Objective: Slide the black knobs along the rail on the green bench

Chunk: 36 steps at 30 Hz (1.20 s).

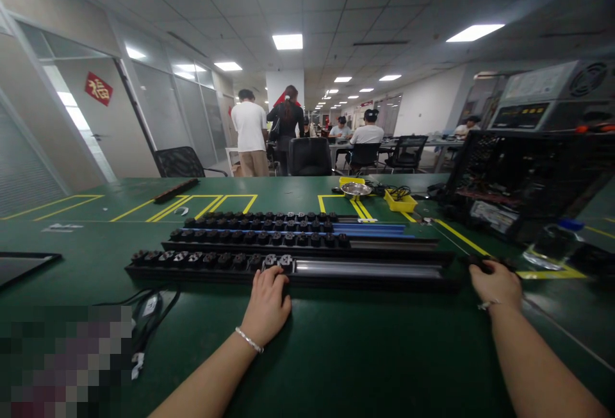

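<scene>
Seemingly stiff, a long black channel-shaped rail with dark plastic modules lies on a green table, best held by its side walls; the loosely curled left hand touches it, the bent-fingered right hand a small dark piece, grip unclear.

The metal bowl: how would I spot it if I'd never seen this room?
On the big green table, look past the rows of black parts towards the far edge. The bowl is just left of the yellow tray holding dark cables. It is round and shiny silver; the tray is boxy.
</scene>
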### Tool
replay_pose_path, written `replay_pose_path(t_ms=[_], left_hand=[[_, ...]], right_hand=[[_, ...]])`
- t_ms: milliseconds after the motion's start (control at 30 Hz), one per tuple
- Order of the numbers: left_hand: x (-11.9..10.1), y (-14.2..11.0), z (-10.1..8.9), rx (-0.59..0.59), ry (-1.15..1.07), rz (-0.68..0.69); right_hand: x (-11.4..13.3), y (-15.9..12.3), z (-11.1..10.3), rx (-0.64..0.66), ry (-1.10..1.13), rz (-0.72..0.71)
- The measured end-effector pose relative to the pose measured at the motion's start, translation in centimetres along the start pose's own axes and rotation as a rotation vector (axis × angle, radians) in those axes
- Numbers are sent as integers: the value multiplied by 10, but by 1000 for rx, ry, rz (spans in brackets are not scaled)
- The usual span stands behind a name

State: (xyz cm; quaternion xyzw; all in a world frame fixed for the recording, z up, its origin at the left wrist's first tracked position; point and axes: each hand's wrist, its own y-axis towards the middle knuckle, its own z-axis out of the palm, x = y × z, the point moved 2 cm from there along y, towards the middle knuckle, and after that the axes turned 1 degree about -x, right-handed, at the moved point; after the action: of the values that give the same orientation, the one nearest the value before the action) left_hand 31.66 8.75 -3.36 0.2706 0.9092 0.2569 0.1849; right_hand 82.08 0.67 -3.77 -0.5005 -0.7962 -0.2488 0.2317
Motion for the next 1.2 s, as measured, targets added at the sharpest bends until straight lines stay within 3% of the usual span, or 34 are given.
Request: replay_pose_path(t_ms=[167,333,367,467,600,733,933,1067,1200], left_hand=[[1,-1,1,-39,-8,-8],[0,-2,3,-65,22,-3],[-1,-2,3,-72,28,-4],[-4,-1,3,-77,39,-29],[-7,0,2,-64,25,-55],[-5,-1,1,-53,5,-59],[-5,-1,0,-50,4,-57],[-7,1,-2,-31,7,-63],[-8,2,-2,-7,5,-74]], right_hand=[[-7,-9,-6,-40,141,47],[-4,-34,-7,-164,210,63],[0,-41,-7,-194,215,32],[29,-70,-8,-339,222,-288],[83,-126,4,-198,212,-742],[132,-191,28,30,204,-982],[188,-263,59,218,233,-1050],[208,-287,74,312,185,-1005],[212,-299,81,337,157,-985]])
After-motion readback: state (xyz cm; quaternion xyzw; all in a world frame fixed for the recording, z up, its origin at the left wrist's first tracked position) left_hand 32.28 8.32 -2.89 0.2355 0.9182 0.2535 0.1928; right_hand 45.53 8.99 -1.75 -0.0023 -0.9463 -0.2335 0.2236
